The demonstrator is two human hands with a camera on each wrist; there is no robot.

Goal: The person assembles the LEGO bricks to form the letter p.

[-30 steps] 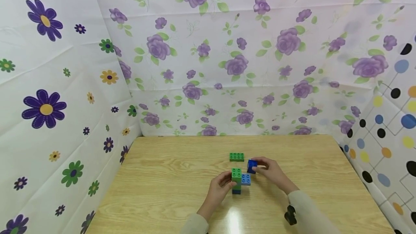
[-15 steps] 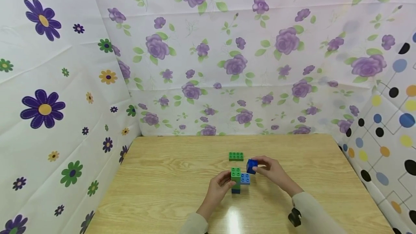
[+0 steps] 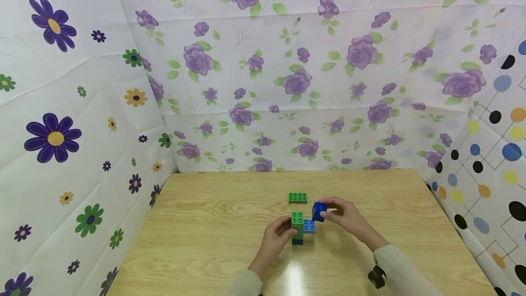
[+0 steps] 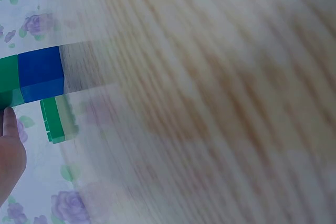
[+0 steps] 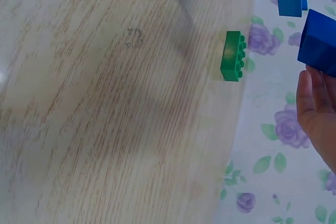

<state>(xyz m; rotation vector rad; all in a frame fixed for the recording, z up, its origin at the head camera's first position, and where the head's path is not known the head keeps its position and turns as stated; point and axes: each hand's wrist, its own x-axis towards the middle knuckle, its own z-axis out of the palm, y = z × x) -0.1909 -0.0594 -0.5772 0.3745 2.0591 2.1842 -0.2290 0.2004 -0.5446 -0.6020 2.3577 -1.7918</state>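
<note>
My left hand point(image 3: 274, 237) grips a tower of building blocks point(image 3: 297, 221) upright on the table. Its upper part is green and its bottom block point(image 4: 42, 74) is dark blue. From the tower's right side a light blue block point(image 3: 310, 226) juts out, studs up. My right hand point(image 3: 344, 216) pinches a dark blue block point(image 3: 318, 211) between thumb and fingers. That block is tilted and held just above and behind the light blue one; in the right wrist view point(image 5: 321, 40) a gap shows between them.
A green eight-stud block point(image 3: 297, 198) lies behind the tower on the wooden table point(image 3: 213, 223). Flowered cloth point(image 3: 263, 81) hangs along the table's back edge, and patterned sheets stand at both sides.
The dark blue block has tilted slightly in my right hand, and the right forearm has shifted a little to the right. My left hand and the tower stay in place.
</note>
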